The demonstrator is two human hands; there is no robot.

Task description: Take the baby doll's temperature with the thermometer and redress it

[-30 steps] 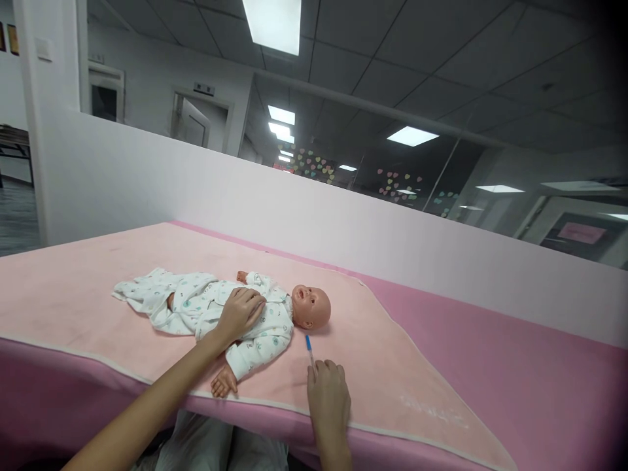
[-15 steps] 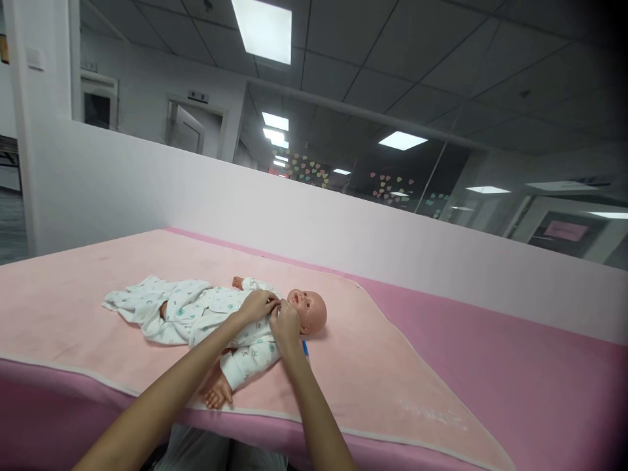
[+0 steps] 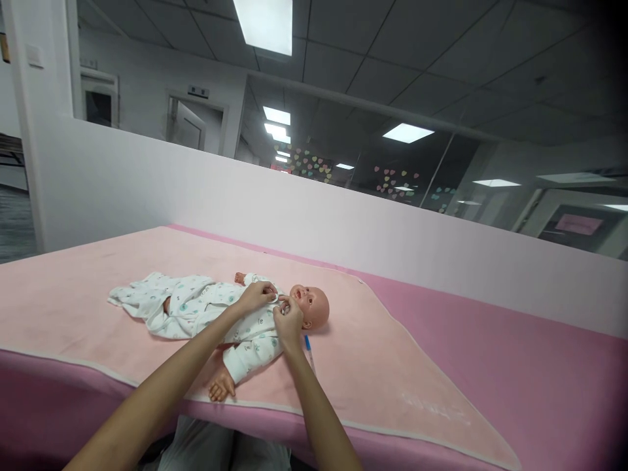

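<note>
A baby doll (image 3: pixel 314 306) lies on its back, head to the right, dressed in a white printed baby garment (image 3: pixel 258 326). My left hand (image 3: pixel 256 296) reaches over its chest, fingers closed on the garment's edge near the neck. Just below the doll's chin, my right hand (image 3: pixel 289 320) pinches the neckline from the near side, its fingertips partly hidden. A small gap with white cloth shows between both hands. One doll arm stretches toward me, ending in a bare doll hand (image 3: pixel 222 386). Loose trouser legs (image 3: pixel 142 288) spread out to the left.
Under the doll is a peach mat (image 3: pixel 383 366) on a pink padded surface (image 3: pixel 540 366). A slim stick with a blue end (image 3: pixel 308 343) lies beside my right wrist. Behind the mat stands a low white wall (image 3: pixel 294 209) with glass above.
My hands have come slightly apart at the neckline, the right one shifting a little rightward. More of the blue-ended stick shows. The view has moved slightly.
</note>
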